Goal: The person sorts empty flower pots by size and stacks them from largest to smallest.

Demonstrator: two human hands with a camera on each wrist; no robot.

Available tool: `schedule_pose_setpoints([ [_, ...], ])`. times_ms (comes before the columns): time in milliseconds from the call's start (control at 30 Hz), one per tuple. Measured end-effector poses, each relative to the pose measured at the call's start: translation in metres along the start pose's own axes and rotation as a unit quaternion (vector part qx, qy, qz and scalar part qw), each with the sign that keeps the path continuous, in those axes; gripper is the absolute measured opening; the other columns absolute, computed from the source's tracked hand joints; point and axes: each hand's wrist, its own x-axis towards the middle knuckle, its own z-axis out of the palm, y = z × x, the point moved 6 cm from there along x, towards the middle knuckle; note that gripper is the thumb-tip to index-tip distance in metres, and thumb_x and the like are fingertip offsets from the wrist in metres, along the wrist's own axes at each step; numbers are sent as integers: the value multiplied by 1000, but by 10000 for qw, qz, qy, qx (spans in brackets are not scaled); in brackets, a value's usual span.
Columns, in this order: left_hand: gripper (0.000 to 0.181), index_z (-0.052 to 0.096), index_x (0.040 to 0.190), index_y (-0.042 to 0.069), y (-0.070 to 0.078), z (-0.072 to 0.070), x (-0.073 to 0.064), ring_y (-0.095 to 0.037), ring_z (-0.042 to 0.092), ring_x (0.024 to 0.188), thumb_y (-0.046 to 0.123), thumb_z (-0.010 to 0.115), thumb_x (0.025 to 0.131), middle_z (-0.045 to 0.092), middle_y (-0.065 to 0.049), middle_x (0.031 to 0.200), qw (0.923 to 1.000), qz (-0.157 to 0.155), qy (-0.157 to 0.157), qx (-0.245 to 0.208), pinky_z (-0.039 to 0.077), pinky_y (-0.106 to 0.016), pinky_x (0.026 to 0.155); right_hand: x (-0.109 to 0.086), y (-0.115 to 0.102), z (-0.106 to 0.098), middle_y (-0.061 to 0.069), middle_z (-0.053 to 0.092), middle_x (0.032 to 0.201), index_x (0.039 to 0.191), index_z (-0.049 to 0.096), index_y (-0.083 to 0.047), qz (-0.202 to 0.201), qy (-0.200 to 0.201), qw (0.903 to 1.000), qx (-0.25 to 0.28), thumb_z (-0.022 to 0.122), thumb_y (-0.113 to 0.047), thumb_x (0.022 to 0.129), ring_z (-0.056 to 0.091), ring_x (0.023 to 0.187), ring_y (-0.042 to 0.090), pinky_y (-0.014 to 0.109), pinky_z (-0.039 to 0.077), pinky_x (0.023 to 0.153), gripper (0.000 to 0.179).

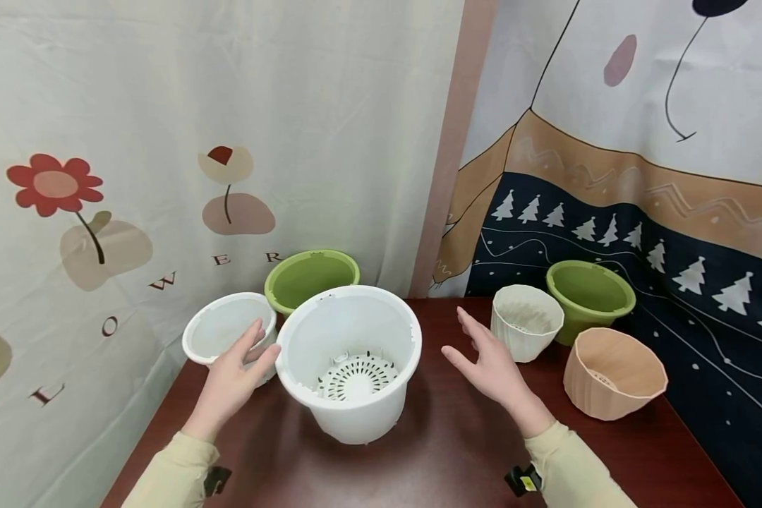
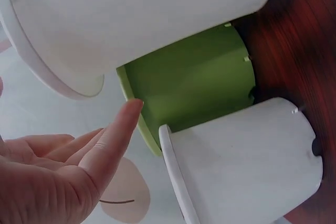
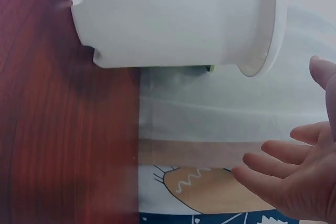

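A large white plastic pot (image 1: 375, 416) with a slotted bottom stands upright mid-table. My left hand (image 1: 231, 381) is raised just left of its rim, fingers extended and holding nothing. On the other side my right hand (image 1: 492, 367) hovers apart from the pot, palm turned toward it, fingers spread and relaxed. Behind the left hand sits a smaller white pot (image 2: 241, 166), and a green pot (image 2: 194, 82) stands behind the two white ones. In the right wrist view the large pot's side fills the top, with my fingers (image 3: 268, 166) at the right.
On the right of the dark red table (image 1: 457, 458) stand a small white fluted pot (image 1: 527, 346), a second green pot (image 1: 571, 317) and a peach fluted pot (image 1: 600, 395). Printed curtains (image 1: 355, 141) hang right behind the table's back edge.
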Motion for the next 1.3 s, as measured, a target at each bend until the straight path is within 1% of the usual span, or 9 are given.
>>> schedule_pose_setpoints([
  [67, 74, 27, 156, 4, 0, 2, 0, -41, 55, 122, 42, 57, 100, 44, -27, 146, 9997, -140, -58, -164, 53, -50, 94, 1, -1, 3, 16, 44, 150, 153, 37, -6, 54, -41, 9999, 141, 71, -36, 93, 51, 128, 35, 52, 49, 100, 76],
  [133, 76, 25, 157, 5, 0, 4, 1, -41, 54, 123, 43, 58, 100, 43, -27, 147, 9986, -306, -142, -405, 56, -43, 91, 2, -2, 7, 16, 44, 150, 153, 36, -8, 144, -109, 9993, 320, 71, -37, 93, 51, 128, 35, 52, 49, 100, 75],
  [267, 77, 22, 158, 5, -2, 8, 3, -39, 55, 122, 41, 59, 100, 40, -29, 148, 9938, -570, -263, -918, 60, -33, 81, 4, -2, 14, 16, 44, 150, 154, 36, -11, 320, -228, 9972, 629, 70, -37, 94, 52, 127, 34, 50, 50, 99, 74],
  [367, 77, 22, 158, 5, -1, 10, 4, -39, 57, 120, 39, 59, 100, 40, -30, 148, 9915, -640, -292, -1097, 61, -34, 77, 7, -2, 19, 16, 47, 148, 154, 36, -12, 421, -286, 9956, 786, 70, -37, 94, 54, 126, 33, 46, 51, 98, 73],
  [433, 77, 22, 157, 4, 1, 10, 5, -40, 55, 122, 38, 60, 100, 39, -31, 148, 9899, -674, -322, -1206, 61, -35, 76, 8, -3, 22, 16, 48, 146, 154, 36, -13, 480, -318, 9944, 884, 70, -36, 94, 55, 126, 32, 44, 52, 97, 73],
  [700, 75, 28, 155, 1, 3, 12, 5, -42, 56, 121, 36, 62, 99, 43, -34, 144, 9868, -803, -330, -1365, 62, -34, 71, 12, -7, 36, 18, 52, 143, 153, 37, -10, 513, -409, 9888, 1338, 69, -31, 95, 56, 124, 32, 48, 51, 98, 70],
  [967, 64, 33, 152, -3, 2, 17, 9, -43, 61, 112, 25, 61, 101, 50, -36, 135, 9843, -719, -344, -1572, 62, -35, 68, 14, -13, 46, 19, 54, 140, 153, 34, -6, 530, -563, 9833, 1646, 69, -27, 95, 57, 123, 35, 44, 53, 96, 71],
  [1133, 60, 36, 149, -5, 1, 20, 10, -43, 64, 105, 22, 59, 101, 55, -35, 129, 9829, -750, -347, -1647, 62, -36, 66, 15, -17, 48, 18, 57, 137, 152, 37, -5, 607, -588, 9816, 1714, 69, -26, 95, 58, 121, 34, 46, 52, 97, 68],
  [1300, 55, 38, 149, -4, 2, 22, 10, -41, 66, 99, 16, 57, 102, 56, -34, 128, 9810, -816, -379, -1719, 62, -36, 65, 16, -20, 50, 17, 60, 133, 151, 39, -5, 743, -600, 9798, 1757, 68, -26, 96, 61, 118, 32, 45, 54, 95, 66],
])
